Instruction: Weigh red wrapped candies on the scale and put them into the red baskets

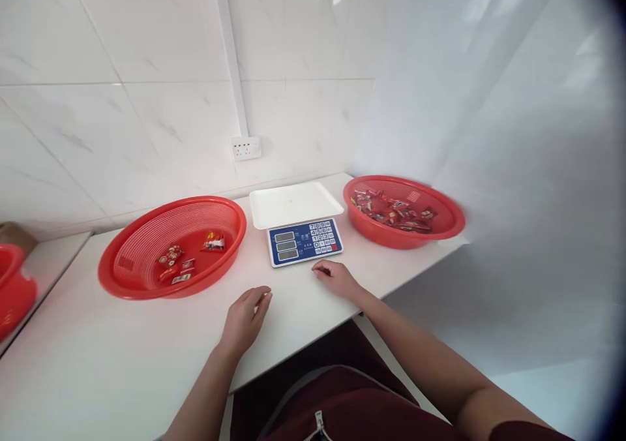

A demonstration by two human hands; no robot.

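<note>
My left hand (246,318) lies on the white table (98,363), fingers loosely stretched forward, holding nothing. My right hand (336,276) rests flat on the table just in front of the scale's blue keypad (304,241), fingers extended, also empty. The electronic scale has an empty white weighing pan (293,203). Left of it stands a red mesh basket (141,248) with a few small red snack packets (178,263). To the scale's right, another red basket (443,229) holds several red packets (391,211).
A white tiled wall with a power socket (245,147) rises behind the table. Part of a third red basket (12,291) shows at the far left on an adjoining surface. The table's front edge runs just under my forearms.
</note>
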